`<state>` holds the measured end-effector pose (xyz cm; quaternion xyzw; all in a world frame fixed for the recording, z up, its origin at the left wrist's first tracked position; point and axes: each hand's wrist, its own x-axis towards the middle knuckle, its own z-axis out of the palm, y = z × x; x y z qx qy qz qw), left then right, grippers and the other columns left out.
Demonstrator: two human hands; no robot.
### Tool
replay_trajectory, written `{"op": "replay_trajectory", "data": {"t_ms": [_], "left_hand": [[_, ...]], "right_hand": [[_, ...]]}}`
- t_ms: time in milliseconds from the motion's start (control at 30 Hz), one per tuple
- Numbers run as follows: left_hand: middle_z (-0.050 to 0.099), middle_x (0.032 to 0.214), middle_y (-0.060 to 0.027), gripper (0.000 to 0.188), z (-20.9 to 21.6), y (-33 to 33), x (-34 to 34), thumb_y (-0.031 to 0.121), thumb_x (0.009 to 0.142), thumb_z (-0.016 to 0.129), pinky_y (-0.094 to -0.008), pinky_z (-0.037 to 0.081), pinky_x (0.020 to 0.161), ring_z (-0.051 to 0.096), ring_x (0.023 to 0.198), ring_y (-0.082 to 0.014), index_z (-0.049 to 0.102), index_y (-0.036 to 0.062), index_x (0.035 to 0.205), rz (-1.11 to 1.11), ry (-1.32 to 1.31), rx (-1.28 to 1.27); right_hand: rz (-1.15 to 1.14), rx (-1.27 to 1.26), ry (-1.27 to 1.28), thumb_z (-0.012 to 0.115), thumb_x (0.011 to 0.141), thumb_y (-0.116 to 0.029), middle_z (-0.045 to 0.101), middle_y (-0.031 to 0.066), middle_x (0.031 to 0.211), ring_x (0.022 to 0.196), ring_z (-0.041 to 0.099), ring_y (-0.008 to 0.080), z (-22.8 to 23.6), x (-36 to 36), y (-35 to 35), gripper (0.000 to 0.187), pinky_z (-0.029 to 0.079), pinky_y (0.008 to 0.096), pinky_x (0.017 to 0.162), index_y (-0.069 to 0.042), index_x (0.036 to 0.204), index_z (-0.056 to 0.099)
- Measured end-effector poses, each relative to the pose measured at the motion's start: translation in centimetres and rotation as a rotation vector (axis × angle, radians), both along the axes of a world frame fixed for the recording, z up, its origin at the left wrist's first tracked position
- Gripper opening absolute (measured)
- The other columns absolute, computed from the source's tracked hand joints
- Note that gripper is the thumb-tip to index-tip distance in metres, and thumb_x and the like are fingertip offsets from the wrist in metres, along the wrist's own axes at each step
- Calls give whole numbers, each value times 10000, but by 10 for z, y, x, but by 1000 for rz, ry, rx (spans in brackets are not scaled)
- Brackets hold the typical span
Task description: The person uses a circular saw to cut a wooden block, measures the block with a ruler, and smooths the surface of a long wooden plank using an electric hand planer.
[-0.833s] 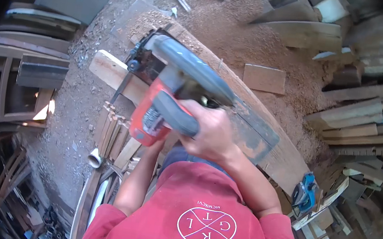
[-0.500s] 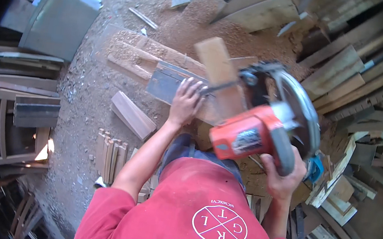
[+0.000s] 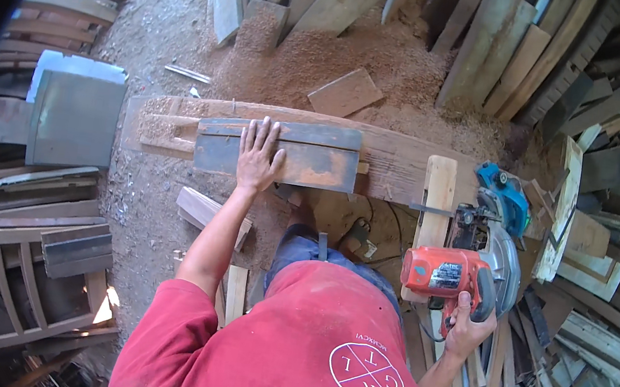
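Observation:
My left hand (image 3: 255, 161) lies flat with fingers spread on a dark weathered board (image 3: 310, 164), which has a lengthwise dark seam and rests on a long wooden plank bench (image 3: 400, 166). Off to the right, my right hand (image 3: 469, 326) is closed round the rear handle of an orange-red circular saw (image 3: 440, 273). Against the saw's base is a pale wooden strip (image 3: 440, 183), crossed by a thin metal bar; how they are joined I cannot tell. The saw is at the bench's near right end, apart from the dark board.
A blue power tool (image 3: 511, 200) sits at the bench's right end. Sawdust (image 3: 391, 55) and a loose offcut (image 3: 347, 93) lie beyond it. Stacked lumber (image 3: 486, 44) crowds the far and right sides. A grey box-like piece (image 3: 75, 119) and curved wooden parts (image 3: 88, 4) stand left.
The saw in my right hand has moved right, away from the dark board, along with the pale strip. My left hand now lies flatter on the board. The whole view has turned.

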<state>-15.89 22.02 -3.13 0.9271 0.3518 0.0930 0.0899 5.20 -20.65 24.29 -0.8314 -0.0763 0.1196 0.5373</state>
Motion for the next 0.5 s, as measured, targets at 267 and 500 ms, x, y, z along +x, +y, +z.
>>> {"op": "replay_trajectory", "data": {"t_ms": [267, 500], "left_hand": [[145, 1747, -94, 616, -4, -24, 16, 490, 1066, 456, -606, -34, 1264, 33, 1609, -381, 330, 301, 1639, 61, 137, 87], [98, 1754, -98, 639, 7, -58, 11, 527, 1080, 421, -614, -6, 1260, 48, 1606, -387, 271, 299, 1657, 152, 347, 27]], "right_hand": [[-147, -133, 45, 780, 928, -139, 679, 21, 833, 505, 455, 29, -29, -14, -97, 406, 351, 203, 449, 22, 1282, 667], [-474, -106, 306, 779, 914, -109, 648, -4, 767, 491, 479, 42, -118, -26, -171, 256, 362, 221, 434, 0, 1138, 717]]}}
